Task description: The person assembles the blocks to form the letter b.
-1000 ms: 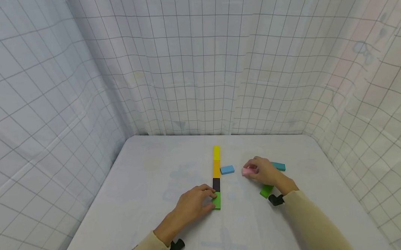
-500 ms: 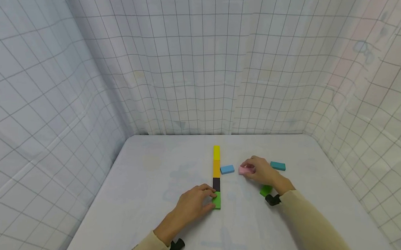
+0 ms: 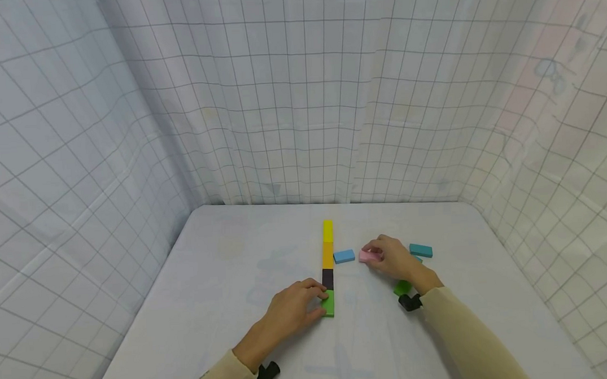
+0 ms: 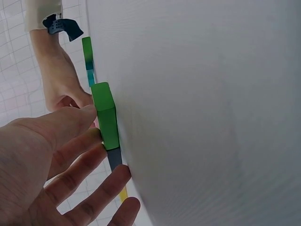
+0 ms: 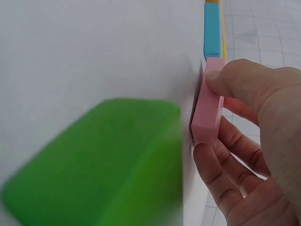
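Each unit is one solid colour: pink rectangular block point(image 5: 208, 109), light blue rectangular block point(image 3: 344, 257), teal rectangular block point(image 3: 421, 250), yellow rectangular block point(image 3: 328, 231), orange-yellow rectangular block point(image 3: 328, 255), black rectangular block point(image 3: 328, 279), green rectangular block point(image 4: 108, 122), second green rectangular block point(image 3: 402, 288). The cloth wall point(image 3: 299, 99) is white with a dark thin-line grid. The white counter point(image 3: 226, 294) carries faint bluish-grey marks. The fabric sleeves point(image 3: 469, 332) are beige.
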`<state>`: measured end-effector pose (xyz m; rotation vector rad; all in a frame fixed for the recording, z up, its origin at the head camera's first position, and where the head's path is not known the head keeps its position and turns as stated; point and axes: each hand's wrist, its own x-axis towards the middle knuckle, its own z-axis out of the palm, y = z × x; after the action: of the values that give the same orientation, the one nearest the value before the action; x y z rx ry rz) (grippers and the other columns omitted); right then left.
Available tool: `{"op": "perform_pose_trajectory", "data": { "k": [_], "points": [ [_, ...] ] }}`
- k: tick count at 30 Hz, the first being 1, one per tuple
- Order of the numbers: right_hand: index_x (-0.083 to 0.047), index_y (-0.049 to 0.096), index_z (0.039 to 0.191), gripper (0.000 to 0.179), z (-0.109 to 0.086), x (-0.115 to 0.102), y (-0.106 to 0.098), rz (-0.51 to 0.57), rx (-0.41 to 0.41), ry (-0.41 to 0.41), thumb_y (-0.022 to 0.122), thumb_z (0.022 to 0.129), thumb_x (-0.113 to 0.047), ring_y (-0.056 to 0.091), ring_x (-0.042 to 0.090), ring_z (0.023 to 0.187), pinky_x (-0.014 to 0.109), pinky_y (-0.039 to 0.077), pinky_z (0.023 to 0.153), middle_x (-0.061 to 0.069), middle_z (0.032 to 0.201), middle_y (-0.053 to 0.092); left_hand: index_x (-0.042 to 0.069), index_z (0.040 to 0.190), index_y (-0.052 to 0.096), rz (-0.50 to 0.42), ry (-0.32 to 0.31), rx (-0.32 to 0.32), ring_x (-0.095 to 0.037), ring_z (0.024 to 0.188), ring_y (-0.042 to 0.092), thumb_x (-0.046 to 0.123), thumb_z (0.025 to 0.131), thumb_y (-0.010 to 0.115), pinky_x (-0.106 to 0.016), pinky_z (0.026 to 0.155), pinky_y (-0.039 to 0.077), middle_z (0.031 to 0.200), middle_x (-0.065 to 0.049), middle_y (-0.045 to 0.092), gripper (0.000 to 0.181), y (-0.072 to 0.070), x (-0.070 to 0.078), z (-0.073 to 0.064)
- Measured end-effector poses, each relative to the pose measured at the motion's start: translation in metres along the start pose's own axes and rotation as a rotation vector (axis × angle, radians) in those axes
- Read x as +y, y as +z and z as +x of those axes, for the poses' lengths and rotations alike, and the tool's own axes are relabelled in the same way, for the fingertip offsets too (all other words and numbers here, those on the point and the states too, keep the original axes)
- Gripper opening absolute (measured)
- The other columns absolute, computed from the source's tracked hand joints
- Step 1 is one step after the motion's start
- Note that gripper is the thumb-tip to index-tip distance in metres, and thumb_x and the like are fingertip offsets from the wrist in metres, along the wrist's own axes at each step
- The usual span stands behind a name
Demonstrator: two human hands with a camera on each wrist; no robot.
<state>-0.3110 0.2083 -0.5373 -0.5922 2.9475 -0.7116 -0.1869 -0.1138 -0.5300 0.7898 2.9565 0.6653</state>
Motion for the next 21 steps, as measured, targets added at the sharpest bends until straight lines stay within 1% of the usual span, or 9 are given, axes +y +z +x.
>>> {"op": "perform_pose_trajectory", "data": {
  "k": [6,21],
  "points": [
    [-0.012,0.083,0.141,0.037,0.0019,-0.0019,0.0026,0.001,0.006,0.005,0.088,0.107,-0.024,0.068,0.023,0.109,0.049,0.067,0.107,0.01,0.126,0.076,0.019,0.128,0.089,-0.003,0.003,0.0,-0.021,0.133,0.078,0.027,0.1,0.096,-0.046,0.106,0.07,0.142,0.008,0.08,0.03,0.0004,-0.0011,0.0004],
    [-0.012,0.083,0.139,0.036,0.0056,0.0036,0.008,0.016,0.024,-0.011,0.089,0.106,-0.023,0.065,0.022,0.104,0.046,0.065,0.102,0.01,0.124,0.075,0.019,0.127,0.089,0.001,0.0,0.0,-0.021,0.133,0.078,0.027,0.1,0.096,-0.045,0.106,0.07,0.142,0.007,0.081,0.029,0.0006,-0.001,0.001]
  ]
}}
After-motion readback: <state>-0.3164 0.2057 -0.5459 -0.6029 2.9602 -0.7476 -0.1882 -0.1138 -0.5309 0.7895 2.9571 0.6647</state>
